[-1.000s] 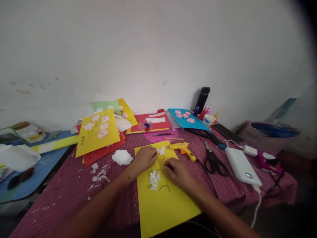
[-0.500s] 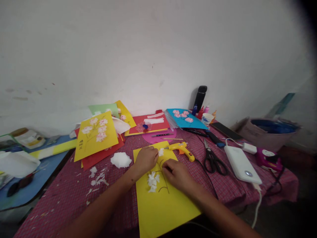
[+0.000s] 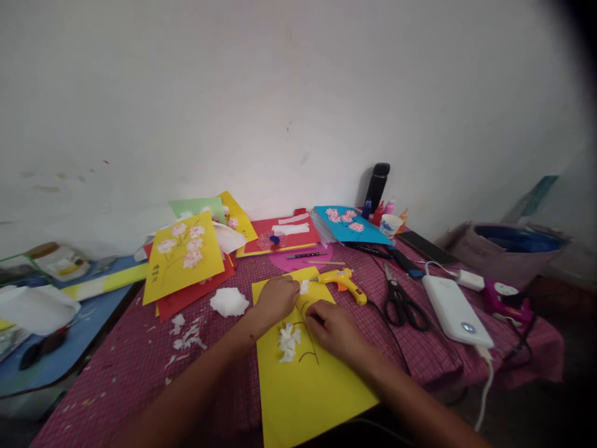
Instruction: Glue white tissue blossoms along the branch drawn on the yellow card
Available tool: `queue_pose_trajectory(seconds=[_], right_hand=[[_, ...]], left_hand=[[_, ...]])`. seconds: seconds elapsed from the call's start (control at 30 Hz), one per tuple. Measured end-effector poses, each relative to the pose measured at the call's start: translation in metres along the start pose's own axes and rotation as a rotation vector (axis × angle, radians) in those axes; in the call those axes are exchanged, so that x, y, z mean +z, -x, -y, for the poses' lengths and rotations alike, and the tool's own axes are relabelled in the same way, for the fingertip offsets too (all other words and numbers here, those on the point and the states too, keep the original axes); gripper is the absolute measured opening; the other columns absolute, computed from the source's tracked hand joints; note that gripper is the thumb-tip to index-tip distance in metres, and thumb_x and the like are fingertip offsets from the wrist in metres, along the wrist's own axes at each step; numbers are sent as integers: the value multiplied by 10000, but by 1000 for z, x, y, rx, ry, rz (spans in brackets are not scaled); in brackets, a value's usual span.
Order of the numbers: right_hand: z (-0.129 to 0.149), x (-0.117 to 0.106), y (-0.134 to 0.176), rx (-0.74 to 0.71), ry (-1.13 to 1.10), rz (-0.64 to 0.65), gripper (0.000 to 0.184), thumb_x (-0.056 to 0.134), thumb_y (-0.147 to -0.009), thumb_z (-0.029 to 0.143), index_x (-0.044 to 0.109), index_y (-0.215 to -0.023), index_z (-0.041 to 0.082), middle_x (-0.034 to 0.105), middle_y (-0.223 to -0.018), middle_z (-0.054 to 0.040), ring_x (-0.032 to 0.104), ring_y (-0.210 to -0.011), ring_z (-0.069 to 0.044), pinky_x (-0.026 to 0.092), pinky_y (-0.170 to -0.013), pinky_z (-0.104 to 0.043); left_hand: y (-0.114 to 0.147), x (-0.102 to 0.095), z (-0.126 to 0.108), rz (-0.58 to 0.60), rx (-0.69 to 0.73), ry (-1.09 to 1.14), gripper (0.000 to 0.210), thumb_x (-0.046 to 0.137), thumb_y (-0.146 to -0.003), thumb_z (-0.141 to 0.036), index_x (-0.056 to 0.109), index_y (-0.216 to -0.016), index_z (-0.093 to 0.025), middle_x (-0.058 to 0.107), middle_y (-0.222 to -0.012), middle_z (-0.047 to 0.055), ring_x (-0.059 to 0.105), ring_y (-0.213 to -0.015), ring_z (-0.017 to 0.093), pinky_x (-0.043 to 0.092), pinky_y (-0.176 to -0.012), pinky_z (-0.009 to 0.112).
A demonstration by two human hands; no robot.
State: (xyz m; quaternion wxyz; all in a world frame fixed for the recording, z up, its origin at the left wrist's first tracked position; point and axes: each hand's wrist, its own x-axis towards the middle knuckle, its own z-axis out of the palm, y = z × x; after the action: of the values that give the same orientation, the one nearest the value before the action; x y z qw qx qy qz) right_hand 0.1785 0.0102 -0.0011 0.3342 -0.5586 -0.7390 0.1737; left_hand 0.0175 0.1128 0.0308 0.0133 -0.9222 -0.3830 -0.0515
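A yellow sheet of card (image 3: 303, 398) lies before me with brown branch lines drawn on it. My left hand (image 3: 278, 300) rests on its upper part, fingers curled together right beside a small white tissue tuft (image 3: 305, 287); what is inside the fingers is hidden. Close by on the right, my right hand (image 3: 333, 325) lies on the card over the drawn lines, its fingers also closed, their contents out of sight. A crumpled white tissue flower (image 3: 289, 341) sits on the card below my left hand. The yellow glue gun (image 3: 342, 281) has its nozzle near the tuft.
Black scissors (image 3: 401, 302) and a white power bank (image 3: 457, 311) are on the right. To the left lie a white tissue pile (image 3: 229, 302), paper scraps (image 3: 191, 336) and a yellow flower picture (image 3: 180, 274). A blue picture (image 3: 357, 233) and a paper cup (image 3: 390, 225) stand behind.
The view has shifted very slightly. Both hands stay in nearly the same place on the yellow card, with fingers still closed.
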Motion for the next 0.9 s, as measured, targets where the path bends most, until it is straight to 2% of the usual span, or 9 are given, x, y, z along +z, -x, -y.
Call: queue_pose_trajectory(seconds=[0.13,0.27,0.43,0.57,0.9], right_hand=[[0,-1,1,-7,-10,-6,133,510,-860,134,601,-813,219,654,-805,-24,587,-744,-173,401,-661,-264],[1,-2,1,4,-6,-5,126,520,-856,139,602,-811,223,656,-801,-24,590,-737,-175,398,-654,-267],[0,-2,0,-4,2,-8,125,516,-860,143,604,-815,219,655,-806,-23,588,-746,-172,403,-669,-264],[-1,0,0,-1,8,-11,123,524,-853,139,612,-807,212,656,-800,-21,583,-738,-167,394,-653,-258],[1,-1,0,8,16,2,127,521,-855,143,615,-809,215,656,-804,-20,584,-742,-168,395,-655,-260]], left_hand=[[6,-1,4,-24,-5,43,137,527,-889,-247,638,-939,-184,679,-940,85,626,-909,233,449,-809,324],[12,-1,8,-61,-49,90,179,556,-869,-235,629,-1025,-188,680,-1001,88,620,-960,237,443,-835,324],[13,-3,5,-69,-35,65,141,510,-892,-243,636,-911,-183,676,-934,86,621,-900,231,442,-802,326],[9,-5,0,-37,-34,55,211,459,-913,-236,638,-819,-174,668,-873,92,619,-832,219,443,-779,324],[4,-2,-2,-23,-45,65,218,455,-902,-212,652,-814,-177,677,-860,90,622,-826,215,450,-770,320]])
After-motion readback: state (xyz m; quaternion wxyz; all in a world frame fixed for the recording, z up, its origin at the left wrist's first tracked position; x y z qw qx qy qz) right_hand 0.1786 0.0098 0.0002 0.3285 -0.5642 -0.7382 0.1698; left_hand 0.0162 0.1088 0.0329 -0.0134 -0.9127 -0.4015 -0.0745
